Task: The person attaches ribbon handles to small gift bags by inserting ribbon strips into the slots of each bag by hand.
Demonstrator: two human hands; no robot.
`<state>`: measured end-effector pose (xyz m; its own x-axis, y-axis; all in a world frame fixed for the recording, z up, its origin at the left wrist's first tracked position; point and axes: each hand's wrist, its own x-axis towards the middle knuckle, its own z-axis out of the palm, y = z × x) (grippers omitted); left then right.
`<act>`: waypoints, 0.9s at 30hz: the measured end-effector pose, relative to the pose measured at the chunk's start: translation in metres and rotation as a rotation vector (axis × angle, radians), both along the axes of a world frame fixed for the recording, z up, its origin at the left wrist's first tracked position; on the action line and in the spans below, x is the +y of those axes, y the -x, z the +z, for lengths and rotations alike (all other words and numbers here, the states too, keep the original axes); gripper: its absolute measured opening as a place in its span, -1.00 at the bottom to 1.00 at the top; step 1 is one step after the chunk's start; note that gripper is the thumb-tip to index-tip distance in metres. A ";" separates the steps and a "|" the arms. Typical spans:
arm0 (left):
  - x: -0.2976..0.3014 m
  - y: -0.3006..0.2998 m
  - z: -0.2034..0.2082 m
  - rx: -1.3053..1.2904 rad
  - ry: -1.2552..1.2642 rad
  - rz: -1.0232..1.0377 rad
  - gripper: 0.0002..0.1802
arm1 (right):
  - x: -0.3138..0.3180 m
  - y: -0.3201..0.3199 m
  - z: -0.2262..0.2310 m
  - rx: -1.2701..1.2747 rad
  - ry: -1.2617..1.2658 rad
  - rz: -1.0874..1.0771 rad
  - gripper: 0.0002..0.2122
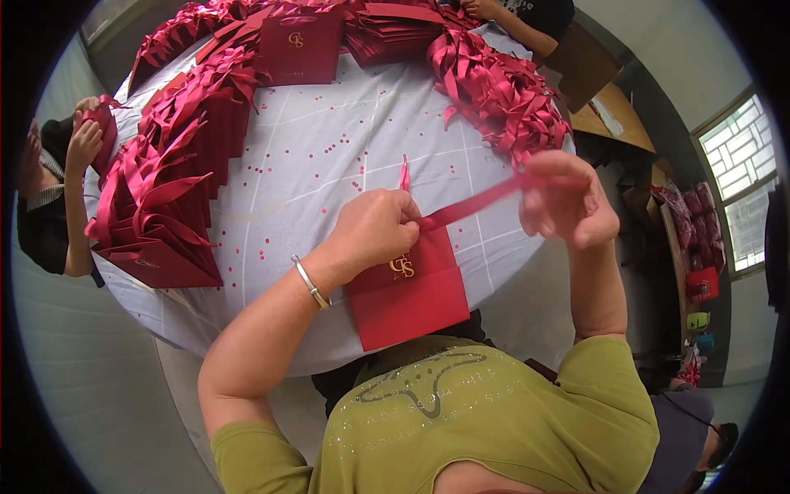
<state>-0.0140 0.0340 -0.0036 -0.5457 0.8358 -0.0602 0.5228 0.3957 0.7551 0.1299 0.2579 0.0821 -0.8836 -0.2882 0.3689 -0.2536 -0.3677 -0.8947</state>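
Note:
A red paper gift bag (pixel 411 309) with a gold emblem lies flat at the table's near edge, in front of my body. My left hand (pixel 374 235) is closed at its upper end, pinching a dark red ribbon (pixel 473 204) where it meets the bag. Off to the right, my raised right hand (pixel 568 202) has the other stretch of that ribbon in its fingers, pulled taut. Motion blurs this hand somewhat. A short ribbon end (pixel 405 174) sticks up beyond my left hand, which hides the bag's top.
Rows of red bags with ribbons (pixel 177 165) curve along the table's left and far sides. More ribboned bags (pixel 502 99) are heaped at right. Small red dots are scattered over the white cloth (pixel 304 189). Other people's hands (pixel 85 140) work at left and at the far right.

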 end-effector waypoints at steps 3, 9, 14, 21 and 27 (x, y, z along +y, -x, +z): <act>0.000 -0.001 0.000 -0.007 -0.035 0.008 -0.80 | -0.003 0.003 -0.015 0.129 -0.082 -0.215 -0.55; -0.005 0.007 -0.003 -0.060 -0.124 -0.038 -0.69 | -0.034 0.023 -0.007 0.477 -0.693 -0.676 -0.95; -0.007 0.010 -0.002 -0.043 -0.133 -0.115 -0.64 | -0.056 0.032 -0.032 0.270 -0.999 -0.634 -0.89; -0.003 0.008 0.000 -0.210 -0.183 -0.040 -0.74 | -0.059 0.045 -0.068 -0.048 -0.934 -0.614 -0.87; -0.005 0.015 -0.007 -0.239 -0.270 -0.027 -0.75 | -0.050 0.049 -0.071 -0.266 -0.849 -0.544 -0.87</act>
<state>-0.0286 0.0291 -0.0108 -0.5208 0.8527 0.0416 0.3263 0.1538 0.9327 0.0814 0.2079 0.0112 -0.9950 0.0996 0.0055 0.0466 0.5136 -0.8567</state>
